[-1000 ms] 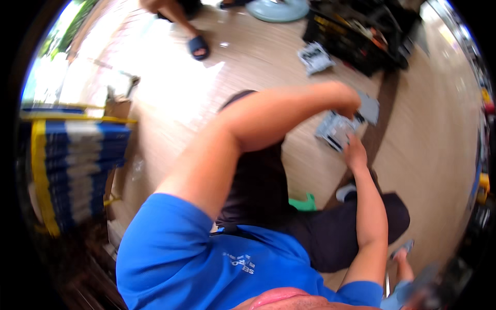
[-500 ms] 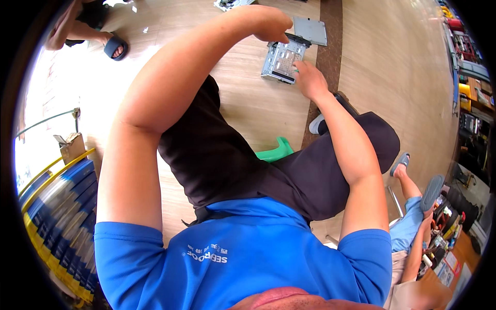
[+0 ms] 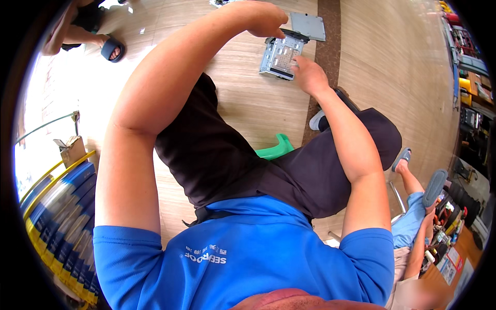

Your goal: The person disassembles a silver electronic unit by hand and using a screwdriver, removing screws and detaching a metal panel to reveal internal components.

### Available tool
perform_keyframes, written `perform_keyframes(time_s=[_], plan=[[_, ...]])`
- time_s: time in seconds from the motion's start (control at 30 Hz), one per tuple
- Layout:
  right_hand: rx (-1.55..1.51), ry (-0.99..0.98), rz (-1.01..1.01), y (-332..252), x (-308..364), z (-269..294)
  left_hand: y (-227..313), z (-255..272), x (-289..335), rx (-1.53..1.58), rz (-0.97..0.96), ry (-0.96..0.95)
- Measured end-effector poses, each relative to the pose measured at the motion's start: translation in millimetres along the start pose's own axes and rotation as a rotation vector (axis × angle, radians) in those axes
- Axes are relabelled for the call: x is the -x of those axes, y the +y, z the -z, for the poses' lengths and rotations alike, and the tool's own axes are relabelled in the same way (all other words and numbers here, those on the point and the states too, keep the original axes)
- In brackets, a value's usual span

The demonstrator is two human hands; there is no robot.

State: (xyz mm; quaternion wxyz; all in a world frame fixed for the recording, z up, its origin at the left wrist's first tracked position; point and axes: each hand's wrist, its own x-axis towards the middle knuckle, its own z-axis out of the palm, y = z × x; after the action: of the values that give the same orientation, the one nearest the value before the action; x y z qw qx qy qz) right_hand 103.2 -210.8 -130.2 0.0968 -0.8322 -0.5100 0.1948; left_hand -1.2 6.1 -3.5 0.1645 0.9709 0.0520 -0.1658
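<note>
Metal chassis (image 3: 281, 58) on floor (image 3: 243, 98), just beside flat grey panel (image 3: 308, 27); L hand (image 3: 266, 19) at its far end, fingers bent, can't tell if gripping; R hand (image 3: 310, 76) at its rt side, fingers part. curled, grip unclear too.

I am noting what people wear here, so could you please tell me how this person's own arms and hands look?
Plain blue short fabric sleeves end above both elbows. The left hand and right hand are ungloved, and no watch or band shows on either wrist.
</note>
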Motion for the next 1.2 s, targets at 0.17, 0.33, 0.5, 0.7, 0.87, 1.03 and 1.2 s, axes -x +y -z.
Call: perform_keyframes(time_s=[0.17,0.33,0.5,0.7,0.87,1.03,1.2], plan=[[0.002,0.017,0.008,0,-1,9,2,4,-4,-0.037,0.017,-0.051],[-0.038,0.12,0.051,-2,-1,23,3,-10,-1,0.043,-0.037,0.13],[-0.166,0.339,0.079,-16,2,50,3,-22,-10,0.209,-0.047,0.078],[-0.357,0.486,0.188,-40,13,94,-5,-35,-21,0.244,-0.055,0.054],[-0.376,0.548,0.234,-42,15,107,-5,-37,-27,0.292,-0.126,0.106],[-0.404,0.556,0.245,-51,16,112,-5,-33,-26,0.352,-0.108,0.069],[-0.418,0.525,0.2,-39,26,107,12,-40,-35,0.273,-0.161,0.113]])
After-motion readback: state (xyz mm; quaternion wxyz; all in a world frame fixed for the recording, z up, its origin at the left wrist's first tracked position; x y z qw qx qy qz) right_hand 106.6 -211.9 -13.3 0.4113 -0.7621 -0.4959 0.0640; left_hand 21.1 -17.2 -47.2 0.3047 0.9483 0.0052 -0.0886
